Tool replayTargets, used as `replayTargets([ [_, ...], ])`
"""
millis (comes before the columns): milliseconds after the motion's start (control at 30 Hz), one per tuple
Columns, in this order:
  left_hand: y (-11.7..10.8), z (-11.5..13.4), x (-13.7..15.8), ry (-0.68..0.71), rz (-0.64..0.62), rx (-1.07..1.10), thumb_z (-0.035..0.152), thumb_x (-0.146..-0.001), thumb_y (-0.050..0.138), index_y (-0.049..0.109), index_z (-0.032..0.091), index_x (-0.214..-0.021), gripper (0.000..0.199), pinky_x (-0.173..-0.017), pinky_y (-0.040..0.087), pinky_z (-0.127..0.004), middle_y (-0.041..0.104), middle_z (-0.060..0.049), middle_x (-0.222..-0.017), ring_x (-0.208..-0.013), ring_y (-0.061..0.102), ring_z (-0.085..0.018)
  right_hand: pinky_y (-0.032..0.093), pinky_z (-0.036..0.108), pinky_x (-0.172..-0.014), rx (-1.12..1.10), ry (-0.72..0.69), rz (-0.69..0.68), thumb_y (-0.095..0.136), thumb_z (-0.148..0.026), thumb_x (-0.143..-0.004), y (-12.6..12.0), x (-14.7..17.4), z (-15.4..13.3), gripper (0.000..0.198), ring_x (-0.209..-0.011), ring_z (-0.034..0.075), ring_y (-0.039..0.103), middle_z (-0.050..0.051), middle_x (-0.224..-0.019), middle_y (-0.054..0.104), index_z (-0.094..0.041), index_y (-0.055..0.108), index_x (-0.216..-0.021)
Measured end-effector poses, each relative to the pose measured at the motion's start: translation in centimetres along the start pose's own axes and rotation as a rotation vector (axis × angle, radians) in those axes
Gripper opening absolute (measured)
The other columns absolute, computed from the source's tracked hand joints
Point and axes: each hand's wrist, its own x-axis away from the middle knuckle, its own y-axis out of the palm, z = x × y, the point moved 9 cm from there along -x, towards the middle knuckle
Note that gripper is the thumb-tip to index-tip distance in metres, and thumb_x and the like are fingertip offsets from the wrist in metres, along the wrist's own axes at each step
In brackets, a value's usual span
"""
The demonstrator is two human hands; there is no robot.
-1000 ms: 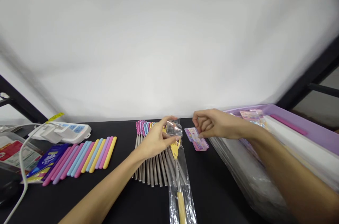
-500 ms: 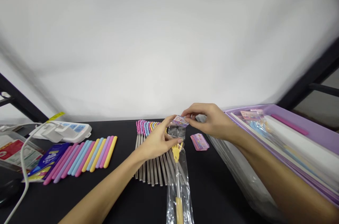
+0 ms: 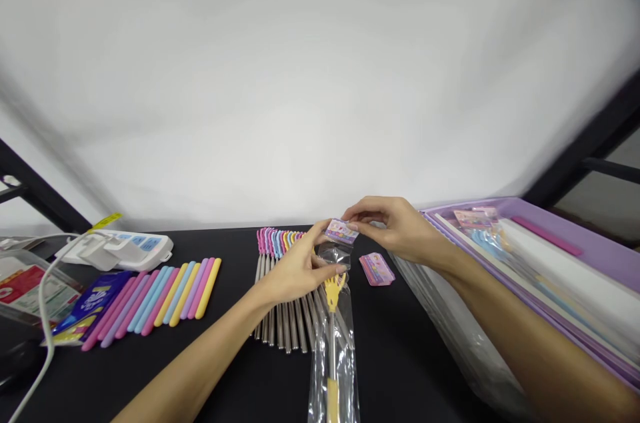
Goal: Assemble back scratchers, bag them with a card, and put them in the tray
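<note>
A clear plastic bag [image 3: 347, 358] hangs down toward the front edge of the view, with a yellow back scratcher [image 3: 333, 292] inside it. My left hand [image 3: 293, 271] is closed on the bag's upper part, thumb and fingers around it. At the bag's top sits a small printed pink-purple card [image 3: 342, 231]. My right hand [image 3: 397, 228] pinches the card's right edge between thumb and fingers. Beneath and left of the bag, several metal back scratcher rods [image 3: 284, 324] with coloured hand-shaped ends lie in a row. A stack of similar cards [image 3: 377, 270] rests below my right hand.
Several coloured handle tubes [image 3: 165, 296] lie side by side at left, near a white power strip [image 3: 150, 246] and cable. On the right, a purple bin [image 3: 597, 256] holds bagged pieces. Clear bags [image 3: 440, 316] lie beside it, partly under my right arm. A white wall rises behind.
The lower part of the bag with the back scratcher has swung slightly left. The card has tilted a little, and both hands remain nearly in place.
</note>
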Motion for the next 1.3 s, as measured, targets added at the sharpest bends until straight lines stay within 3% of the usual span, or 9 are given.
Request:
replayTargets([
  [333,0.2,1.1,0.1,0.033,-0.014,0.048,0.030,-0.083,0.067,0.027,0.036,-0.142,0.072,-0.046,0.040,-0.018,0.048,-0.013,-0.134,-0.053,0.054,-0.002,0.047,0.033,-0.074,0.150,0.022,-0.046,0.059,-0.026,-0.084,1.0,0.2,-0.7,0.009,-0.079,0.018,0.061,0.002,-0.087,0.070,-0.021,0.066,-0.086],
  [467,-0.3,1.2,0.1,0.032,0.034,0.073,0.028,-0.080,0.071,0.023,0.038,-0.143,0.080,-0.055,0.048,-0.022,0.050,-0.012,-0.132,-0.061,0.063,-0.007,0.048,0.034,-0.079,0.041,-0.010,0.049,0.064,-0.032,-0.082,0.7,0.2,-0.7,0.015,-0.082,0.019,0.062,0.003,-0.089,0.070,-0.021,0.067,-0.093],
  [567,-0.4,1.3,0.1,0.036,0.033,0.078,0.029,-0.080,0.072,0.023,0.034,-0.144,0.081,-0.061,0.050,-0.026,0.063,-0.008,-0.108,-0.066,0.066,-0.012,0.049,0.034,-0.081,-0.011,-0.004,0.075,0.065,-0.036,-0.083,0.8,0.2,-0.6,0.022,-0.087,0.019,0.064,0.004,-0.093,0.071,-0.021,0.069,-0.098],
  [633,-0.1,1.3,0.0,0.043,0.005,0.094,0.029,-0.080,0.072,0.022,0.031,-0.145,0.082,-0.064,0.051,-0.028,0.066,-0.005,-0.096,-0.069,0.067,-0.015,0.050,0.033,-0.080,0.011,-0.007,0.063,0.062,-0.035,-0.086,0.8,0.2,-0.7,0.020,-0.087,0.020,0.065,0.004,-0.094,0.072,-0.020,0.070,-0.095],
  [733,0.4,1.1,-0.1,0.034,-0.022,0.116,0.029,-0.078,0.074,0.025,0.028,-0.144,0.082,-0.066,0.051,-0.030,0.066,-0.006,-0.095,-0.075,0.069,-0.018,0.050,0.032,-0.076,0.097,-0.041,0.067,0.057,-0.034,-0.089,0.3,0.3,-1.2,0.020,-0.083,0.019,0.065,0.004,-0.089,0.073,-0.020,0.071,-0.092],
  [833,0.5,1.2,-0.1,0.037,-0.027,0.121,0.030,-0.078,0.075,0.033,0.026,-0.140,0.075,-0.060,0.049,-0.026,0.067,-0.006,-0.095,-0.071,0.068,-0.016,0.051,0.032,-0.074,0.119,-0.059,0.114,0.058,-0.032,-0.088,-0.3,0.4,-1.5,0.017,-0.079,0.018,0.064,0.003,-0.085,0.072,-0.020,0.070,-0.089],
  [1067,-0.1,1.7,-0.1,0.033,0.023,0.097,0.033,-0.079,0.074,0.038,0.023,-0.138,0.070,-0.049,0.037,-0.020,0.068,-0.007,-0.098,-0.060,0.060,-0.009,0.054,0.030,-0.074,-0.178,-0.019,0.096,0.068,-0.034,-0.081,0.6,0.3,-0.8,0.018,-0.080,0.017,0.063,0.003,-0.087,0.067,-0.019,0.065,-0.091],
  [1200,-0.1,1.5,-0.3,0.025,0.007,0.031,0.033,-0.078,0.074,0.051,0.020,-0.127,0.055,-0.045,0.031,-0.019,0.069,-0.006,-0.092,-0.052,0.052,-0.006,0.053,0.031,-0.076,-0.066,-0.075,0.129,0.062,-0.031,-0.088,0.1,0.3,-1.2,0.014,-0.083,0.017,0.065,0.003,-0.087,0.069,-0.019,0.066,-0.092],
  [1300,0.1,1.7,-0.4,0.027,-0.024,0.015,0.035,-0.080,0.072,0.059,0.018,-0.115,0.040,-0.048,0.034,-0.019,0.069,-0.006,-0.093,-0.056,0.055,-0.007,0.053,0.031,-0.078,0.091,-0.153,0.168,0.059,-0.026,-0.089,-0.3,0.6,-2.0,0.008,-0.080,0.016,0.063,0.001,-0.085,0.068,-0.020,0.064,-0.092],
])
